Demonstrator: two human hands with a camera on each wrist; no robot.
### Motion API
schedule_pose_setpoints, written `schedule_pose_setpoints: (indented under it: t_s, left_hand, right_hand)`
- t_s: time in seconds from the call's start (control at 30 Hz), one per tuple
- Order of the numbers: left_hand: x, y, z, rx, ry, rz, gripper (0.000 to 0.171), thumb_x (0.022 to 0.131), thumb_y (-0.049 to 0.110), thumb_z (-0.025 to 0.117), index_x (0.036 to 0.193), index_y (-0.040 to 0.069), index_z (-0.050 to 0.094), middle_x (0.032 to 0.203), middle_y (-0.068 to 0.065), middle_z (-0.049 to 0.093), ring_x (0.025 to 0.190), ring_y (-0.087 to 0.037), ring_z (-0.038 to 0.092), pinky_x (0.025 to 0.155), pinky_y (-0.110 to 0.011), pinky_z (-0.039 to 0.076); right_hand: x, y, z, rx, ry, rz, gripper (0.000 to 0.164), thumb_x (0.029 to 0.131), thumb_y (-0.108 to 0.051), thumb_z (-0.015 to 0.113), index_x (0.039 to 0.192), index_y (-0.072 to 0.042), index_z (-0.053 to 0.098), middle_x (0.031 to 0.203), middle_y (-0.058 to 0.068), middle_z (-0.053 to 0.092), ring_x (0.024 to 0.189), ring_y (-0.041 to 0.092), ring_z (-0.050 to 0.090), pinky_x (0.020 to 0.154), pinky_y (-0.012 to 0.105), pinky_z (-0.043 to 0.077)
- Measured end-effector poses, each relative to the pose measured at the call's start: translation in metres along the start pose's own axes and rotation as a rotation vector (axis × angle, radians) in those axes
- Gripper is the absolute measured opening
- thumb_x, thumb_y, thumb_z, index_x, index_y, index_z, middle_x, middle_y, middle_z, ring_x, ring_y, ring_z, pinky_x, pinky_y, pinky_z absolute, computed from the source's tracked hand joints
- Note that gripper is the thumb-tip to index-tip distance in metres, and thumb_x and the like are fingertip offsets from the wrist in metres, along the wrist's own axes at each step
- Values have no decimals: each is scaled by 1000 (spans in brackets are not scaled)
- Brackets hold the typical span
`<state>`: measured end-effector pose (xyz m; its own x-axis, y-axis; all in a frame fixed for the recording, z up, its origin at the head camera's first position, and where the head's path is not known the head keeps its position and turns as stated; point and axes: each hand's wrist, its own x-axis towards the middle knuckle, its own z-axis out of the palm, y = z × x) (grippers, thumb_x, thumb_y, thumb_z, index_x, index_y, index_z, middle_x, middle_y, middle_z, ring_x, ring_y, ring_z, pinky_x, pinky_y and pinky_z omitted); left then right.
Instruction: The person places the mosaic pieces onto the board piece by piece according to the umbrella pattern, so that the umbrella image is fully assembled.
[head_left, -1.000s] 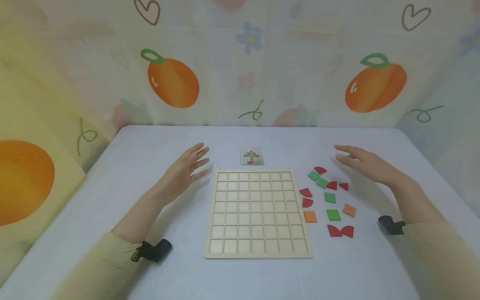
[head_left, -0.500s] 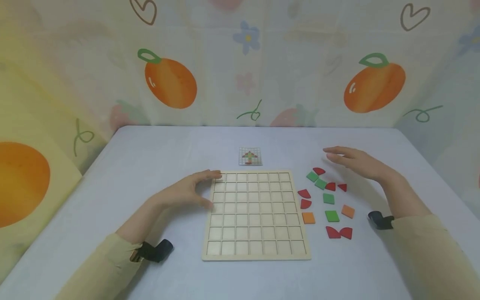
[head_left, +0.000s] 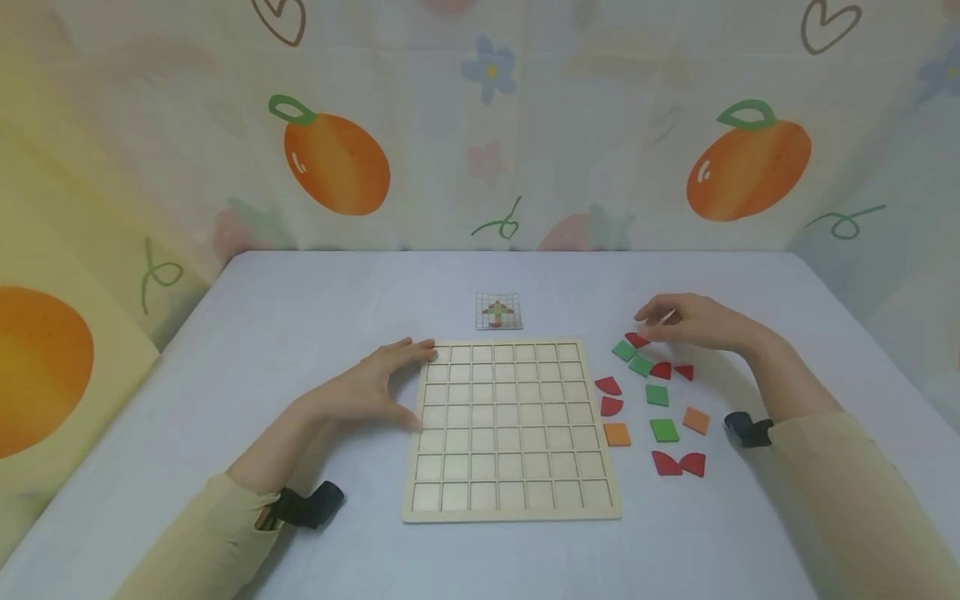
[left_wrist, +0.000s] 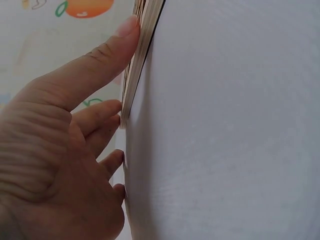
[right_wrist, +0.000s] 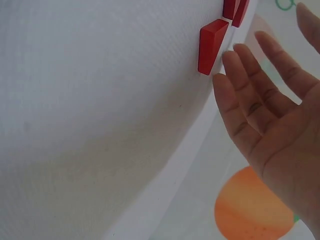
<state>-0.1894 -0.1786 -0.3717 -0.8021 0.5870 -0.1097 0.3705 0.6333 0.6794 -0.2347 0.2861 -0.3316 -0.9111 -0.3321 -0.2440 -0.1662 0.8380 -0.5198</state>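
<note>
A wooden grid board [head_left: 513,433] lies in the middle of the white table, its squares bare. My left hand [head_left: 360,383] touches the board's left edge, thumb and fingers spread; in the left wrist view the thumb [left_wrist: 95,70] lies against the board's side [left_wrist: 145,45]. Over the far end of the loose pieces is my right hand [head_left: 697,322], its fingers loosely bent around a red quarter-round piece [head_left: 636,340], which they partly cover. Contact with it cannot be made out. In the right wrist view the right hand [right_wrist: 280,110] has extended fingers beside a red wedge-shaped piece [right_wrist: 212,47].
Right of the board lie green squares [head_left: 664,430], orange squares [head_left: 618,434] and several red pieces [head_left: 611,407]. A small card [head_left: 498,312] with a gridded picture lies behind the board. A patterned curtain [head_left: 525,150] hangs behind the table.
My left hand has come down and right onto the board's left edge. My right hand has moved left and lower, to the farthest red piece, its fingers bending more.
</note>
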Motion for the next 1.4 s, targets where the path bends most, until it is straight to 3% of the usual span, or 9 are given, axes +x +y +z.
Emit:
schedule_pose_setpoints:
  t_s: [0.2, 0.5, 0.67, 0.9, 1.2, 1.4]
  left_hand:
    - [-1, 4, -1, 21, -4, -2, 104, 59, 45, 83, 144, 15, 32, 153, 4, 20, 142, -28, 5, 109, -59, 10]
    - [2, 3, 0, 61, 13, -3, 107, 58, 48, 83, 145, 14, 30, 153, 3, 19, 142, -28, 8, 110, -57, 11]
    - [4, 5, 0, 75, 4, -9, 108, 57, 49, 83, 144, 12, 30, 153, 2, 19, 142, -28, 8, 111, -56, 11]
    - [4, 5, -1, 94, -6, -21, 108, 58, 50, 82, 144, 12, 31, 153, 4, 19, 142, -28, 8, 112, -53, 11]
    - [3, 2, 0, 120, 23, 11, 106, 56, 52, 82, 142, 11, 35, 152, -1, 23, 140, -33, 13, 109, -58, 13]
    - [0, 3, -1, 137, 29, -6, 105, 56, 52, 82, 142, 13, 36, 152, 2, 24, 140, -31, 15, 109, -58, 14]
  right_hand:
    - [1, 2, -1, -25, -20, 22, 40, 76, -41, 72, 98, -11, 58, 90, 3, 59, 89, 21, 52, 73, 34, 51]
    - [-15, 24, -14, -78, -177, 139, 49, 66, -44, 79, 93, -10, 57, 77, 4, 56, 82, 20, 51, 69, 30, 47]
    - [-20, 33, -14, -63, -233, 186, 46, 65, -41, 80, 90, -10, 58, 76, 5, 53, 81, 20, 50, 66, 29, 45]
    - [-20, 31, -12, -85, -192, 142, 33, 67, -36, 80, 81, -13, 62, 80, 4, 55, 84, 21, 50, 66, 28, 48]
    - [-17, 29, -11, -126, -139, 112, 28, 69, -33, 79, 76, -14, 61, 83, 3, 57, 87, 21, 50, 68, 30, 49]
    - [-13, 26, -11, -125, -109, 88, 24, 73, -30, 77, 77, -13, 60, 81, 2, 58, 85, 20, 50, 67, 28, 47]
